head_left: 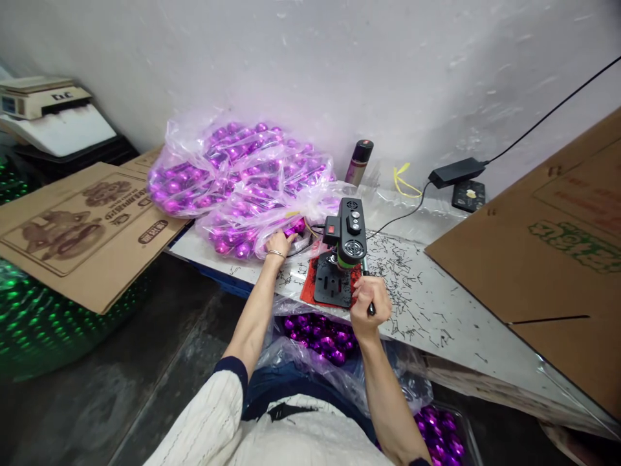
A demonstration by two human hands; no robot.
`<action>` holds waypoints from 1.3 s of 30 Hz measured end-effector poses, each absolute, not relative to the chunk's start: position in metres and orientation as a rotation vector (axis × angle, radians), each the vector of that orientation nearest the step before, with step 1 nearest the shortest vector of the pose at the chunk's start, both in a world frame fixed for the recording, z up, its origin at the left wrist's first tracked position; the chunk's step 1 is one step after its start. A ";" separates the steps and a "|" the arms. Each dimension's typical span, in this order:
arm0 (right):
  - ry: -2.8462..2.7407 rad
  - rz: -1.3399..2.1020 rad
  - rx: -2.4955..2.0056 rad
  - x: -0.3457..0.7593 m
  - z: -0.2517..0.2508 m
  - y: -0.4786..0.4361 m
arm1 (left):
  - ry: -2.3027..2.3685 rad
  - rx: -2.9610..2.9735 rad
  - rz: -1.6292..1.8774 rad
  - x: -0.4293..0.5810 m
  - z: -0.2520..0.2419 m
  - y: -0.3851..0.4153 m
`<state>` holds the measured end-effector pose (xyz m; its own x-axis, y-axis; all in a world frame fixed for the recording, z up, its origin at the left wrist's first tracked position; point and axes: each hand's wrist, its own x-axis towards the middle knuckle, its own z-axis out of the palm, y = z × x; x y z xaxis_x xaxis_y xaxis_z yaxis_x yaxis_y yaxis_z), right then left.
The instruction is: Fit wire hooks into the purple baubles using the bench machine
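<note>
My left hand (280, 244), with a bracelet at the wrist, reaches into the mouth of a clear plastic bag (194, 139) of shiny purple balls (242, 249). Its thumb stands apart and touches or nearly touches a ball; the other fingers are partly hidden by the plastic. My right hand (370, 303) is closed around the black lever handle (372, 309) of a small black bench press (353, 226). The press's slotted base plate (330, 279) rests on a red sheet (309, 285). No ball is visible under the press head.
Small dark wire pieces (407, 278) litter the table (466, 310). More purple balls (320, 336) lie in plastic at my lap. A spray can (359, 162), power adapter (458, 172) and phone (468, 195) sit behind. Cardboard flanks both sides, a carton (543, 226) at right.
</note>
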<state>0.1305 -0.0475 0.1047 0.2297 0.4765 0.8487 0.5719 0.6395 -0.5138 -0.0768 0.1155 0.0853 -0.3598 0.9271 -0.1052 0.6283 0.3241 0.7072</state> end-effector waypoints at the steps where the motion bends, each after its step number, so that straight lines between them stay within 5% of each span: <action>1: -1.402 -0.083 -0.956 0.131 0.104 -0.048 | 2.021 1.289 0.872 -0.076 0.085 0.117; 16: -1.419 -0.080 -0.964 0.131 0.107 -0.048 | 0.951 0.674 1.269 -0.072 0.066 0.028; 30: -1.496 -0.083 -0.953 0.135 0.115 -0.051 | 1.452 1.502 1.156 -0.001 0.013 -0.007; 39: -1.484 -0.077 -0.937 0.135 0.111 -0.050 | 1.293 1.987 1.161 0.004 0.013 -0.003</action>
